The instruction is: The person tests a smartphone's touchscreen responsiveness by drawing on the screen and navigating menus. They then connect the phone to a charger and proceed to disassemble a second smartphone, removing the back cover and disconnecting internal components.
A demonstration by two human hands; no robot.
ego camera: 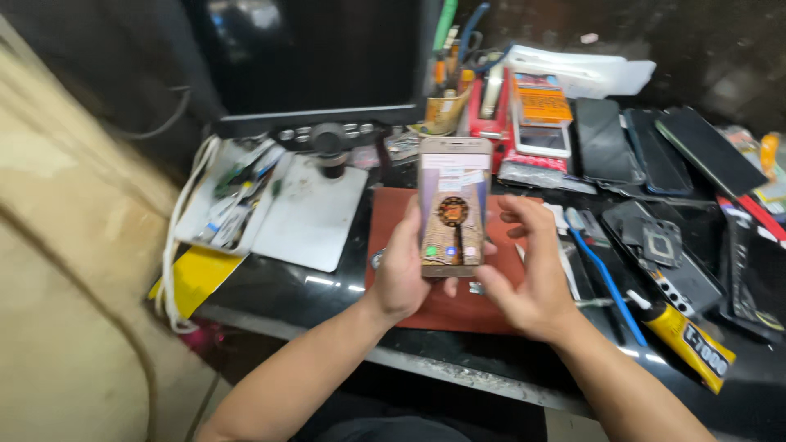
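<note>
Smartphone (pixel 454 205) with a gold frame and a lit screen stands upright in the left hand (pixel 403 274), held above the red-brown work mat (pixel 458 307) near the front edge of the black bench (pixel 327 286); the left fingers wrap the back and the thumb presses its left side, so the hand is closed around it. The right hand (pixel 532 274) hovers just beside the phone's right edge with fingers spread and curled, pinching nothing; whether a fingertip touches the case I cannot tell.

By my judgement the step in hand is checking the lit screen; it goes best with the left grip kept low on the frame so the display stays uncovered, the phone kept over the mat in case it slips, and the right fingers tapping lightly rather than pushing the phone out of the palm.

Toward the back edge a dark monitor (pixel 315 57) stands; a white tray (pixel 233 196) of small tools lies at the left side; several dark phones (pixel 655 151) lie at the back right corner; a yellow glue tube (pixel 684 336) and a blue tool (pixel 602 274) lie at the right near the front edge.
</note>
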